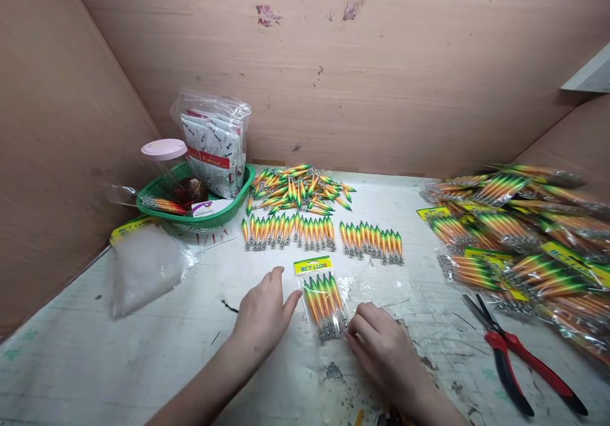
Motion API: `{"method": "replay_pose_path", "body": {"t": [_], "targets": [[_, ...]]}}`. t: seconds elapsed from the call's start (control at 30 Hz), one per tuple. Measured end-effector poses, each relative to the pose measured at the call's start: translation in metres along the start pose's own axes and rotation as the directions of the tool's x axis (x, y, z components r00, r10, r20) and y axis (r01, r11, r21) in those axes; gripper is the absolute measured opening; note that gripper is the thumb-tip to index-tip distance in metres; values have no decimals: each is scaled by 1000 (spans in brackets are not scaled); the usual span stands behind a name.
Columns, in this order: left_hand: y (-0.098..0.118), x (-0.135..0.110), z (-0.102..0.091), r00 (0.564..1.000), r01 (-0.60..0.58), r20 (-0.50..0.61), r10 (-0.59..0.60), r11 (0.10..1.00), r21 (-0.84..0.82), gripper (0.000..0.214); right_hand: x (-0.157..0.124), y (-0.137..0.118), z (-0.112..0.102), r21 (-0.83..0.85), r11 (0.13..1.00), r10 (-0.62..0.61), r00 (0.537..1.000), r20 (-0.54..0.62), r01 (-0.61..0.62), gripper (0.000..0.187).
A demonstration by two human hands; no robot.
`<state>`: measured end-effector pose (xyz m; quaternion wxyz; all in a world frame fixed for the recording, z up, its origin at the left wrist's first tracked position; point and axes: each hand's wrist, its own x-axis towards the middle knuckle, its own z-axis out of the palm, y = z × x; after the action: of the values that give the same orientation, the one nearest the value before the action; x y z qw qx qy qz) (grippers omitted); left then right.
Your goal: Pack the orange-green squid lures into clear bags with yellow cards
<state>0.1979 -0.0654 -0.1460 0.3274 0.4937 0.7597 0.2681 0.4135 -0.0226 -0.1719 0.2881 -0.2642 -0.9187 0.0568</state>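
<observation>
A clear bag of fishing lures with a yellow header lies flat on the table in front of me. Several green, yellow and orange lures are inside, their hooks toward me. My left hand is open just left of the bag, thumb and fingers apart, holding nothing. At the bag's lower right corner, my right hand has its fingers curled closed on the plastic edge; the fingertips are partly hidden. Beyond the bag, loose lures stand in a left row and a right row, with a heap of lures behind.
Filled lure bags are piled at right, with red-and-black pliers before them. A green basket at back left holds a pink-lidded jar and packets. Flat clear bags lie below it. Board walls surround the table.
</observation>
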Motion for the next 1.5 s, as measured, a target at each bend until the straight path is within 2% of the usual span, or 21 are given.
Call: {"method": "replay_pose_path", "body": {"t": [0.03,0.07,0.1,0.17,0.2,0.27,0.37,0.43,0.53,0.63,0.73,0.87,1.03,1.2,1.37,1.5], "targets": [[0,-5,0,993,-105,-41,109,990,91,56,-1,1,1,-3,1000,1,1000,13,-1,18],[-1,-10,2,977,-209,-15,212,972,109,55,-1,1,1,-4,1000,0,1000,24,0,16],[-1,-13,7,948,-319,54,315,944,85,57,-1,3,2,-4,1000,-5,999,34,5,15],[-3,-15,21,855,-493,195,481,870,15,66,1,5,5,-2,1000,-27,998,50,28,12],[-5,-14,29,811,-549,240,534,836,-4,69,2,7,7,-1,999,-44,997,56,44,11],[-10,-8,41,758,-612,279,589,791,-8,67,5,9,10,-4,997,-77,995,66,78,10],[-17,1,47,734,-650,273,622,759,20,60,8,11,14,-16,994,-106,992,69,107,12],[-20,3,46,727,-661,261,635,750,15,59,9,10,15,-17,994,-110,992,66,111,13],[-20,2,45,738,-648,235,633,762,-15,59,8,10,17,-15,994,-111,992,66,112,14],[-17,2,48,759,-636,160,631,771,-23,51,8,12,18,-20,992,-124,990,68,126,15],[-15,4,52,750,-657,103,653,754,7,46,7,15,17,-18,993,-118,991,69,119,17],[-16,4,53,731,-680,117,672,732,46,53,4,17,16,-6,993,-113,991,70,114,18],[-12,3,54,735,-677,109,669,733,66,46,4,17,19,45,994,-107,992,71,104,14],[-11,6,58,727,-686,108,678,724,70,44,2,17,21,57,998,-14,997,74,10,15],[-13,9,60,726,-688,106,680,713,138,48,-3,15,27,63,995,67,994,89,-73,15],[-14,9,62,717,-693,133,684,678,248,53,-4,16,25,89,993,60,989,138,-73,16]]}}
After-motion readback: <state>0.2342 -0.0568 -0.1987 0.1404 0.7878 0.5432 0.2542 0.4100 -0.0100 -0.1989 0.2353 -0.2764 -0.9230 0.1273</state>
